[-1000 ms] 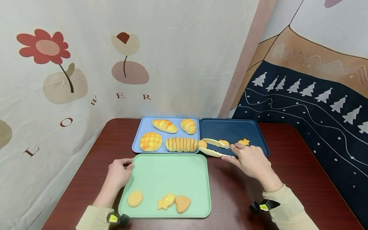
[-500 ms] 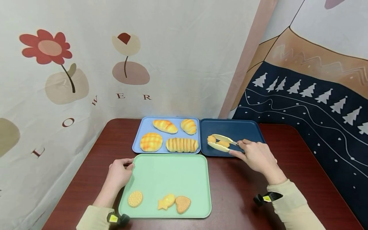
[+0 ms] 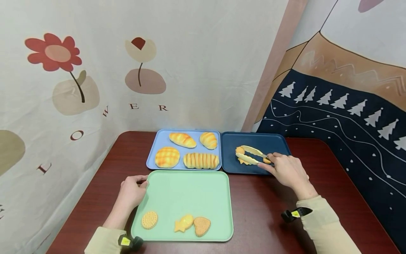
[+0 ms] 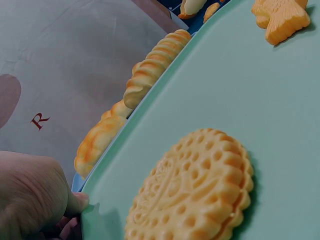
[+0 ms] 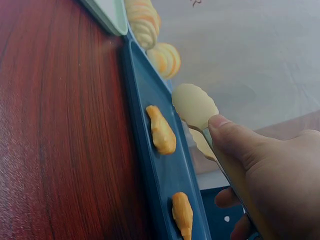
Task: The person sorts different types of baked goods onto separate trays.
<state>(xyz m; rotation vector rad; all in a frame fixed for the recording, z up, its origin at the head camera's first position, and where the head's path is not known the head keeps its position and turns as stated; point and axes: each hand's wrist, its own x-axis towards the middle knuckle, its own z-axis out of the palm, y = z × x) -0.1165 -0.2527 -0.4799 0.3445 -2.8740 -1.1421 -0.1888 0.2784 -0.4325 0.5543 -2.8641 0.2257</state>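
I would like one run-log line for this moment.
left hand: holds green tray; right hand: holds tongs above dark blue tray; tongs tips: small cookie; light blue tray: four breads

Brown letters point(image 3: 134, 106) L, O, W, E and R stand on the pale, flower-printed cloth point(image 3: 206, 63).

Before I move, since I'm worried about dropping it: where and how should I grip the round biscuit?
I'd pinch opposite edges of the round biscuit from above: it lies flat on the green tray, with bare surface all round it, and its scalloped rim should help.
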